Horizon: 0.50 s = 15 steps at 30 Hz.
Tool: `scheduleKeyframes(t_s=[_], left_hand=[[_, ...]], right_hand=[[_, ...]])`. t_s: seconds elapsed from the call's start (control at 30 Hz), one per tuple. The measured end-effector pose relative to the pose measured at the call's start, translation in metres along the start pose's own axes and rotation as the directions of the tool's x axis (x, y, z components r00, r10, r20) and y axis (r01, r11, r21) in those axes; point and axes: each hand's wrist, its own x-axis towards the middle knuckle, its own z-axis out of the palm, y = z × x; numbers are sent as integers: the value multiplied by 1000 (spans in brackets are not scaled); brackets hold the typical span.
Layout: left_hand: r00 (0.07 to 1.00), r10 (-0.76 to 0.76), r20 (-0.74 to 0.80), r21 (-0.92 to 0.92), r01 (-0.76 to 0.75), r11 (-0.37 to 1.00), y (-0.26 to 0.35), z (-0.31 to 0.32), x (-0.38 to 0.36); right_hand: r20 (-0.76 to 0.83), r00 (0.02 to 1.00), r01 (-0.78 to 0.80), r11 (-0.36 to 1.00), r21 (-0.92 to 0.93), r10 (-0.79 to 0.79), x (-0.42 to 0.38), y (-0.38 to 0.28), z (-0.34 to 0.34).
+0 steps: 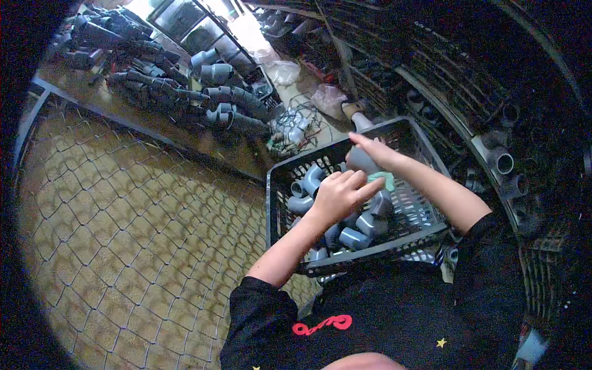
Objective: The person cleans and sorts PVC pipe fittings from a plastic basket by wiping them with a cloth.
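Observation:
A black plastic crate (361, 258) stands in front of me with several grey pipe elbows (354, 238) in its left and middle part. Over the crate, my left hand (341, 196) has its fingers curled, with a small green cloth-like piece (383, 179) at its fingertips. Farther back and to the right, my right hand (377, 153) is against a grey pipe fitting (362, 160), its fingers around the upper side. The fingers of my right hand are partly hidden.
Stacked grey pipe fittings (154, 86) lie at the upper left beyond a wire mesh (142, 246). Tangled cords and plastic bags (290, 126) are on the floor behind the crate. Shelves with more fittings (504, 163) line the right side.

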Motion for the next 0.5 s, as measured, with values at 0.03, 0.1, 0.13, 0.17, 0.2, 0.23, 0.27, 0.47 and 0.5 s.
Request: scheduleKeyframes(t_s=[0.03, 0.1, 0.13, 0.17, 0.2, 0.23, 0.27, 0.47, 0.5], left_hand=[[998, -59, 4, 26, 59, 998, -2, -2, 0], [984, -176, 9, 78, 175, 981, -7, -12, 4], [964, -262, -44, 106, 265, 958, -12, -10, 5], [936, -343, -74, 114, 350, 930, -15, -11, 7], [946, -316, -75, 119, 323, 939, -17, -9, 5], [954, -289, -76, 125, 297, 947, -17, -9, 3], [977, -212, -14, 116, 212, 970, -11, -11, -1], [993, -114, 29, 177, 107, 978, -10, -8, -4], [981, -192, -5, 180, 190, 965, -16, -10, -3]], right_hand=[[-62, 997, 40, 997, -69, -44, -1, 2, 1], [-26, 993, 117, 993, 24, -117, 11, 18, 0], [13, 992, 120, 986, 115, -122, 13, 22, 2], [252, 965, -152, 941, 303, 75, 18, 22, -5], [188, 978, -144, 953, 267, 95, 8, 11, -2], [124, 986, -141, 963, 230, 114, -3, -2, 1], [139, 990, -65, 970, 234, 33, 16, 16, 0], [158, 982, -141, 957, 253, 102, 13, 11, 6], [226, 970, -158, 941, 298, 92, 6, 8, 5]])
